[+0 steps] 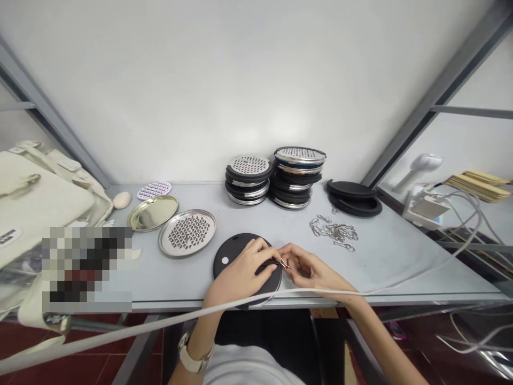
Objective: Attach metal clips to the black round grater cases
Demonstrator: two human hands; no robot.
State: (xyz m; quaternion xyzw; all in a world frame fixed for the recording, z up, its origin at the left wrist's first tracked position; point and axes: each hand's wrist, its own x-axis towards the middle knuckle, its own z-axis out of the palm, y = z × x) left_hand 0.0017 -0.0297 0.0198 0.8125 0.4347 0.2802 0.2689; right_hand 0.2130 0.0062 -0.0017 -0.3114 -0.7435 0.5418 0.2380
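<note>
A round black case (232, 248) with a white dot and a metallic rim lies at the table's front edge. My left hand (244, 267) bears down on its top, thumb and fingers bent together near its right side. My right hand (306, 267) is closed in a pinch at that same edge, on a thin metal wire clip (284, 263). The clip's far end is partly hidden by my fingers. To the right of the hands lies a loose pile of similar metal wire clips (339, 231).
Two stacks of round graters, left (249, 166) and right (300, 155), stand by the wall. Black round covers (355, 198) lie at right, a grater plate (187, 232) and metal lid (154, 211) at left. A white cable (168, 322) crosses before my arms; a cream bag (44, 198) sits far left.
</note>
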